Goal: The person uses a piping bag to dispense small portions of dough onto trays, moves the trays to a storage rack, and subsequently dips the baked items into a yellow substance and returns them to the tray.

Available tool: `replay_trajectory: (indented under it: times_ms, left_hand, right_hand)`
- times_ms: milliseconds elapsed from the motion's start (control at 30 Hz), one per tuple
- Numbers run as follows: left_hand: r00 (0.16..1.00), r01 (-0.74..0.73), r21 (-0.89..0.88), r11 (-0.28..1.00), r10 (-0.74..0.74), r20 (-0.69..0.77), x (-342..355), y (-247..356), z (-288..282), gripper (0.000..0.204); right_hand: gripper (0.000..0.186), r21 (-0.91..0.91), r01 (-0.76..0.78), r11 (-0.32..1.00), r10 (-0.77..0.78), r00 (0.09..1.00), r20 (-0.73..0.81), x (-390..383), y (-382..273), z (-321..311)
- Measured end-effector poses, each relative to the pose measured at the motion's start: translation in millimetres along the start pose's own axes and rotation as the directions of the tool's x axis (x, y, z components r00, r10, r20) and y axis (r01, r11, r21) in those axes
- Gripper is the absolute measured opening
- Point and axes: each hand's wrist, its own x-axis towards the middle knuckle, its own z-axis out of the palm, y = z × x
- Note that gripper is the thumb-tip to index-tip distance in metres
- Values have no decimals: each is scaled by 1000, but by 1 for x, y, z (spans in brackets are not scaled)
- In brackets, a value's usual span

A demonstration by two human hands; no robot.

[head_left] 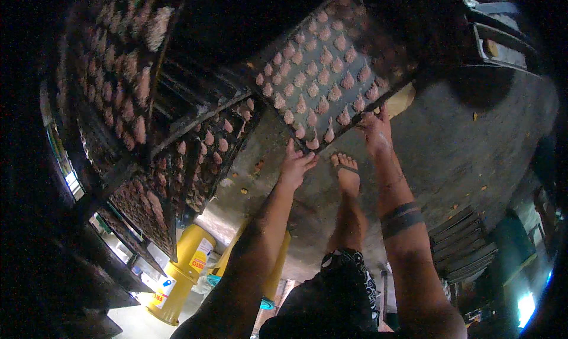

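A dark rectangular tray [284,70] is held out in front of me, turned cornerwise. Rows of pinkish, teardrop-shaped lumps [322,105], perhaps dough or paste, cover it. My left hand [296,166] grips the tray near its closest corner, thumb up along the side and fingers curled at the edge. Farther along the right-hand edge, my right hand [377,129] is closed on the rim, with its fingers partly hidden beneath. The tray's far end fades into shadow.
Racked trays [112,66] with similar lumps stand at left, one [213,143] beside my tray's left corner. Yellow buckets [192,253] sit lower left. A round tan object [402,101] shows beyond my right hand. Shelving [500,40] stands upper right, slatted pieces [464,247] lower right.
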Motion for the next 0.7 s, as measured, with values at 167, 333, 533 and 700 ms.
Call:
replay_trajectory:
  times_ms: [167,333,533,700]
  left_hand:
    - [999,-42,-9,999,42,12,31,-8,13,98]
    - [994,-68,259,964,89,-69,9,8,-48,98]
    - [997,-72,683,727,41,61,-44,-53,-53,57]
    - [946,268,379,886,-169,-275,-148,-127,-179,52]
  right_hand:
    - [62,-42,-73,996,74,997,6,69,29,-34]
    - [49,-261,34,965,19,980,197,90,27,144]
    - [45,-311,278,909,-11,761,648,224,68,120]
    - [54,-9,58,998,2,106,994,94,53,146]
